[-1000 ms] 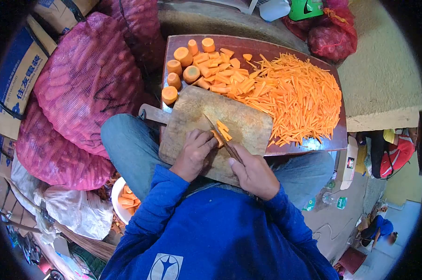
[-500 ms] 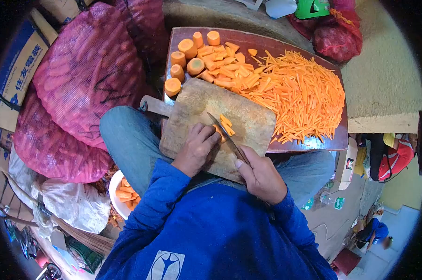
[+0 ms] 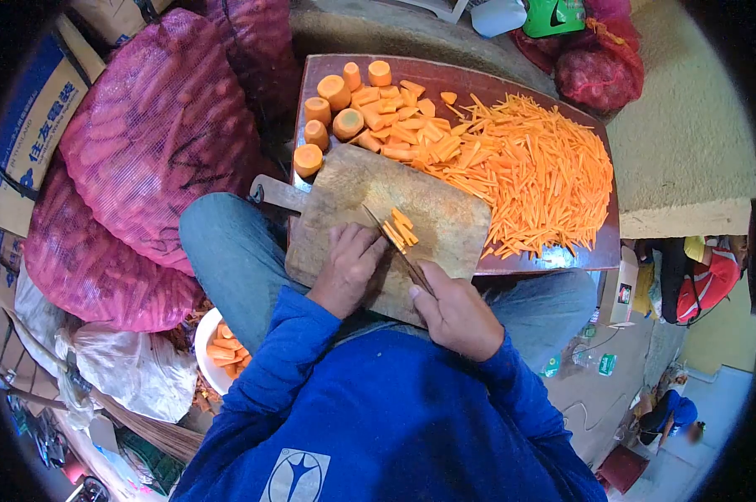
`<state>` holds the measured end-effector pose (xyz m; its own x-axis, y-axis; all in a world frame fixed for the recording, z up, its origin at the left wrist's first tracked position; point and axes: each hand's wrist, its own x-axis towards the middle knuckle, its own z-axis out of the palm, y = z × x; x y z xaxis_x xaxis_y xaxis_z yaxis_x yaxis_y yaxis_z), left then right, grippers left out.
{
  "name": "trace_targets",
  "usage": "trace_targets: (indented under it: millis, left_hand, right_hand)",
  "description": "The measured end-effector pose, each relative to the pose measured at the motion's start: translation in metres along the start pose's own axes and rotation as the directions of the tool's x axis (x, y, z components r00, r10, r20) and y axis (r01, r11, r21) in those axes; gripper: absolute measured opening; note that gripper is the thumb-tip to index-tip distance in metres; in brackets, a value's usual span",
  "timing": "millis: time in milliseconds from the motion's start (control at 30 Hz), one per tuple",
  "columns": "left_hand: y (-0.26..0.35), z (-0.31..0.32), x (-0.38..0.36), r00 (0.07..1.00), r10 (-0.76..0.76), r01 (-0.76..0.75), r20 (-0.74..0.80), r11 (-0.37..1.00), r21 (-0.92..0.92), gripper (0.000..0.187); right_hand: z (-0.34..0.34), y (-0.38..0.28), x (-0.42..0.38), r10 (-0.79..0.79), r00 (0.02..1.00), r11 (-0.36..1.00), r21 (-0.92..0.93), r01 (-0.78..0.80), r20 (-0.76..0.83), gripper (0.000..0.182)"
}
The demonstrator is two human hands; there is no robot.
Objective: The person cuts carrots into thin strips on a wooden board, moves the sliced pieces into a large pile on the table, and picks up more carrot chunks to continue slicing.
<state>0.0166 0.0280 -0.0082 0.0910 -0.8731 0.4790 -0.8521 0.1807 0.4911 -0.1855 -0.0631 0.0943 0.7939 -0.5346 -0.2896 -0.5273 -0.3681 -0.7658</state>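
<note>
A wooden cutting board (image 3: 328, 188) with a handle lies across my lap. My right hand (image 3: 462, 314) is closed round the handle of a knife (image 3: 410, 266), its blade slanting down to the board. Beside the blade, my left hand (image 3: 349, 266) presses curled fingers onto the board, over a carrot piece that they mostly hide. Several cut carrot strips (image 3: 404, 224) rest on the board just right of the blade.
Behind the board, a dark red table (image 3: 512, 265) carries carrot chunks (image 3: 348, 122), slices (image 3: 407, 134) and a big heap of shredded carrot (image 3: 554, 171). Pink mesh sacks (image 3: 165, 134) stand left. A white bowl (image 3: 204, 341) of carrots sits by my left leg. Other people are at far right.
The knife has come down and slightly left, close against my left fingertips. The strips beside the blade have shifted and look more numerous.
</note>
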Motion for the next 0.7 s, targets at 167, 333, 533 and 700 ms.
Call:
trace_targets:
  millis: [167,333,533,700]
  left_hand:
    - [-0.001,-0.002,0.002,0.999,0.036,-0.036,-0.032,0.999,0.008,0.039]
    - [0.002,-0.001,0.001,0.998,0.019,-0.018,-0.063,1.000,0.007,0.036]
    - [-0.001,0.000,0.003,0.996,0.047,-0.045,-0.076,0.999,0.018,0.032]
    - [0.003,-0.002,-0.001,1.000,0.003,-0.001,-0.019,0.996,0.085,0.031]
  right_hand:
    - [0.008,0.005,0.008,-0.003,1.000,0.992,-0.127,0.003,-0.003,0.040]
    - [0.000,0.001,-0.001,-0.020,1.000,0.998,0.066,0.020,-0.005,0.038]
    - [0.012,0.015,0.010,-0.065,0.997,0.995,-0.084,0.062,-0.036,0.034]
    - [0.001,0.004,-0.001,-0.034,0.999,0.996,0.079,0.037,-0.029,0.035]
